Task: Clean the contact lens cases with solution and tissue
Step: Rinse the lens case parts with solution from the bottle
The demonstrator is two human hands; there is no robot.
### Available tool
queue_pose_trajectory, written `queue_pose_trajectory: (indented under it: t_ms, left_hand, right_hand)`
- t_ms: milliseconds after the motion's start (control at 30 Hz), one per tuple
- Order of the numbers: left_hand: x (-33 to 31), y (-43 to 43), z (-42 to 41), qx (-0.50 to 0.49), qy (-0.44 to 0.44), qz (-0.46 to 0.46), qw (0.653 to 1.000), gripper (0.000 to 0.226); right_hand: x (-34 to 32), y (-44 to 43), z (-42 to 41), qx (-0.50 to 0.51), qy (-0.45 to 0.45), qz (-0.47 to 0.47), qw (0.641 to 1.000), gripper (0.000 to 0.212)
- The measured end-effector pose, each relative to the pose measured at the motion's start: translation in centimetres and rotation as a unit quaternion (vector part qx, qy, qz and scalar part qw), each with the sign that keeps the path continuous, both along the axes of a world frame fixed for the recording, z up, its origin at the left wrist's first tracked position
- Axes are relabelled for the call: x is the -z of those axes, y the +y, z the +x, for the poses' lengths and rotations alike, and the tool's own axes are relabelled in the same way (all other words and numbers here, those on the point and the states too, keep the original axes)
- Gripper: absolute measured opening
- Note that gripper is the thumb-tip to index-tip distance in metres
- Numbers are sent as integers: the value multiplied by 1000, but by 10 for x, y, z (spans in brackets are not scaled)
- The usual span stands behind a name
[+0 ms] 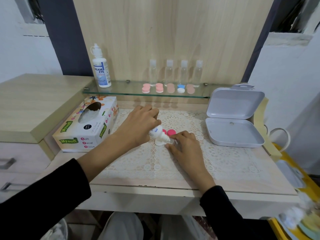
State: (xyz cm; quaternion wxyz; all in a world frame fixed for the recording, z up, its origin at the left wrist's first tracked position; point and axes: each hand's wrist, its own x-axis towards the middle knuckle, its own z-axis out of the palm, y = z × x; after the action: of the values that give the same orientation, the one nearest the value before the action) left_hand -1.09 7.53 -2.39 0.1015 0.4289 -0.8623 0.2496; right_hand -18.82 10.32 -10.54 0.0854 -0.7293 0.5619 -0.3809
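My left hand (141,123) grips a small white solution bottle (158,134), tipped nozzle-down over the lace mat (173,160). The nozzle points at a clear lens case (170,142) that the fingers of my right hand (185,144) hold steady on the mat. Two bright pink caps (170,132) lie just behind the bottle's tip. A tissue box (88,125) stands to the left, with a tissue showing in its opening.
A large solution bottle (101,68) stands on the glass shelf (121,91), together with several small clear bottles (176,71) and closed lens cases (159,88). An open grey plastic box (233,130) sits at the right. The desk's front edge (155,187) runs below my wrists.
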Motion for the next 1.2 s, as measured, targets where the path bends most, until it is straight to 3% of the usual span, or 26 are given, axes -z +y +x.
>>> queue_pose_trajectory:
  t_ms: [500,800,900,1067,1200]
  left_hand:
    - [5,-1,4,23,22,-6,999,44]
    - [35,10,22,-36,175,67,982,53]
    - [45,14,27,-87,283,99,950,56]
    - [53,10,31,-133,505,105,846,55]
    - [57,6,32,-155,589,117,784,57]
  right_hand:
    - [-1,0,1,4,3,0,1000,26]
    - [-2,0,0,2,0,8,1000,28]
    - [-2,1,0,2,1,6,1000,27]
    - [-1,1,0,2,-2,9,1000,27]
    - [0,0,0,2,-2,11,1000,27]
